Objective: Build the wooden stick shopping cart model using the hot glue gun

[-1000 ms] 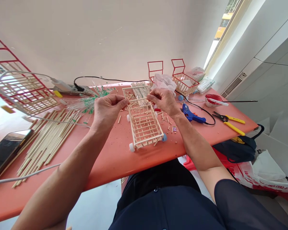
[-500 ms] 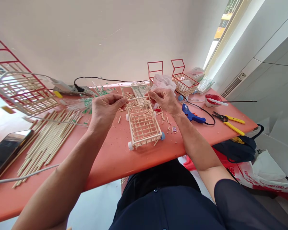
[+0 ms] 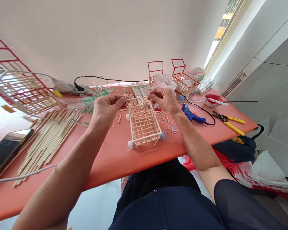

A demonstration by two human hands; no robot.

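A miniature shopping cart (image 3: 144, 126) built of pale wooden sticks stands on the orange table in front of me, with white and blue bottle caps as wheels. Its upright handle frame rises at the far end. My left hand (image 3: 108, 108) is closed, thumb and forefinger pinching the left side of that frame near a crossbar. At the frame's right side, my right hand (image 3: 164, 100) pinches in the same way. The fingertips partly cover the frame's joints.
Wooden sticks (image 3: 45, 140) and a phone (image 3: 9, 153) lie left. To the right are a blue glue gun (image 3: 193, 114), yellow-handled pliers (image 3: 230, 123) and a bowl of red paint (image 3: 212, 100). Red-trimmed carts (image 3: 184, 81) stand behind; stick offcuts (image 3: 166, 118) are scattered about.
My left hand and the left side of the handle frame have shifted slightly to the right. My right hand stays nearly in place, still pinching the frame.
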